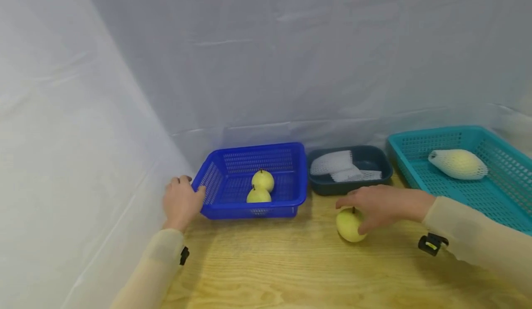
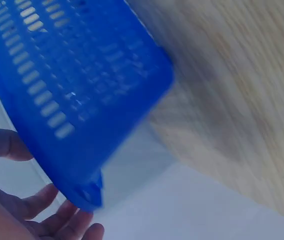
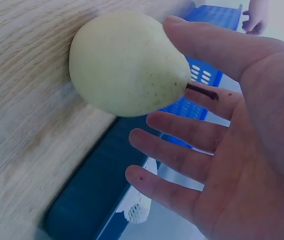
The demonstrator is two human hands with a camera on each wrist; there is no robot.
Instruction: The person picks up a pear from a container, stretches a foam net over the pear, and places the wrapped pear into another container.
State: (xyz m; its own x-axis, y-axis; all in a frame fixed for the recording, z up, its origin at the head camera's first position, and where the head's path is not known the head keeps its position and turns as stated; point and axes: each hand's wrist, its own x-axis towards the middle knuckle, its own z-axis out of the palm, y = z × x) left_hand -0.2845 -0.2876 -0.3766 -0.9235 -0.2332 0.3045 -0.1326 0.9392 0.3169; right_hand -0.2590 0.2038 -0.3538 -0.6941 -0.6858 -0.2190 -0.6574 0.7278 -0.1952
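A pale yellow-green pear (image 1: 348,226) with a dark stem stands on the wooden table, in front of the dark green bin. My right hand (image 1: 376,207) reaches over it from the right and pinches it between thumb and index finger. In the right wrist view the thumb lies along the pear (image 3: 127,65), and the other fingers extend free of it. At the left, my left hand (image 1: 179,202) touches the rim of the blue basket (image 1: 249,211), its fingers loosely bent at the edge. Two pears (image 1: 262,180) sit inside that basket, one partly behind its front rim.
The dark green bin (image 1: 332,189) holds white foam nets (image 1: 332,162) and stands beside the blue basket. Further right, a teal basket (image 1: 424,179) contains a fruit in a foam net (image 1: 459,164). White sheeting (image 1: 291,69) rises behind and along the left side.
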